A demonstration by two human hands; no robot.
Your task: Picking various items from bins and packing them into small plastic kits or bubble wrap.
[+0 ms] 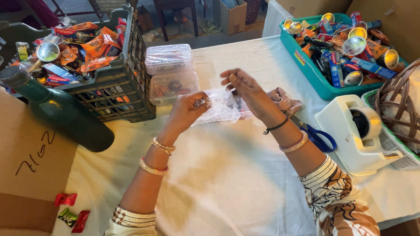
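A small clear plastic pouch [218,106] is held above the bench [227,175], pinched at its near edge by the fingers [202,101] of the left hand [186,111]. The right hand [247,89] is raised just beyond it; whether anything is gripped there cannot be told. Scissors [317,136] lie right of the fingers. The pouch is best kept taut and its mouth spread evenly.

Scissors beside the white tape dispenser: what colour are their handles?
Blue handles on the metal scissors, seen best in the head view.
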